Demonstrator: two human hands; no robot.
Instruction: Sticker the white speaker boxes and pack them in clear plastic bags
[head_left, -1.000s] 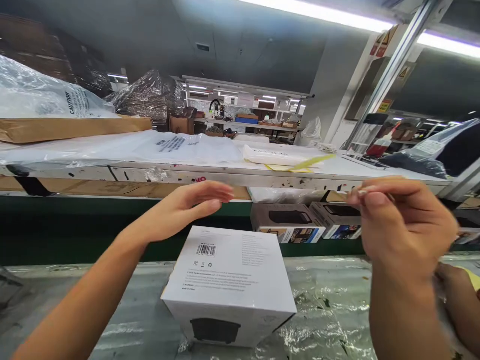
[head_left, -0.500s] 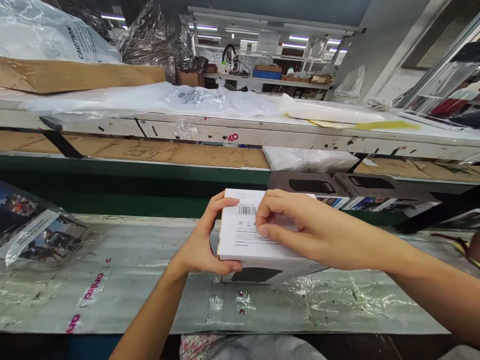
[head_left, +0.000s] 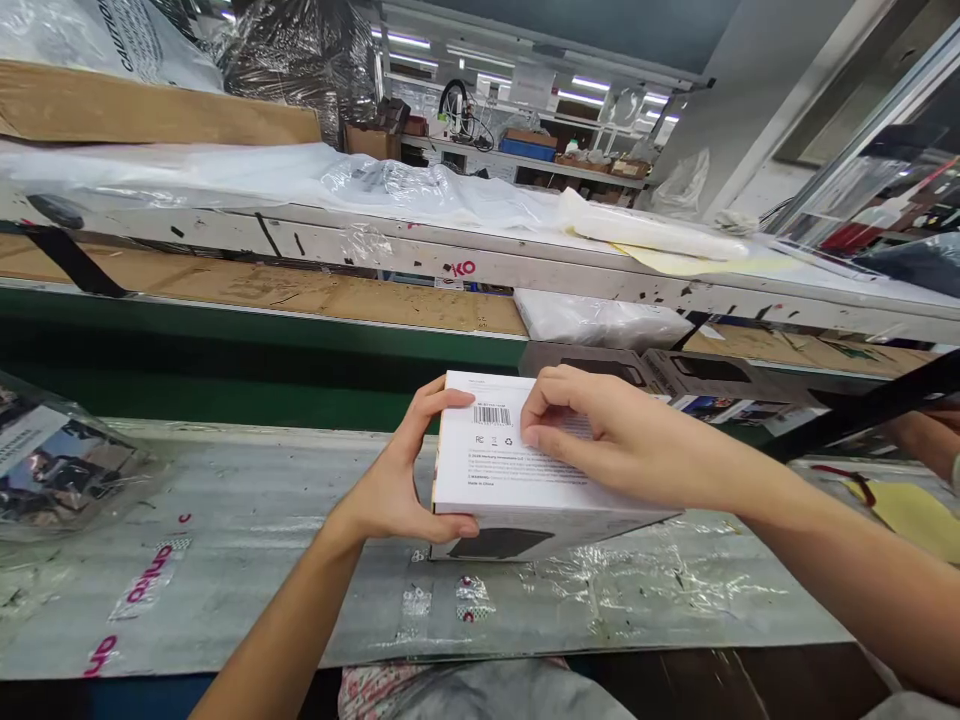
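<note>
A white box (head_left: 480, 470) with a barcode, small symbols and printed text on its upper face rests on the plastic-covered bench. My left hand (head_left: 397, 480) grips its left end, fingers over the far edge and thumb on the near side. On the upper face, just right of the barcode, lies my right hand (head_left: 600, 430) with fingers curled and thumb pressed to them. Whatever those fingertips pinch, if anything, is hidden. A dark picture shows on the box's near side.
Dark-topped boxes (head_left: 701, 375) stand beyond, on the right. A clear bag with printed items (head_left: 64, 465) lies at the left. A yellow sheet (head_left: 911, 515) and another person's hand (head_left: 926, 440) are at the right. A raised shelf (head_left: 315, 235) runs across behind.
The view has shifted and tilted slightly. Another person's hand and more of the yellow sheet now show at the right. Both my hands keep nearly the same places on the box.
</note>
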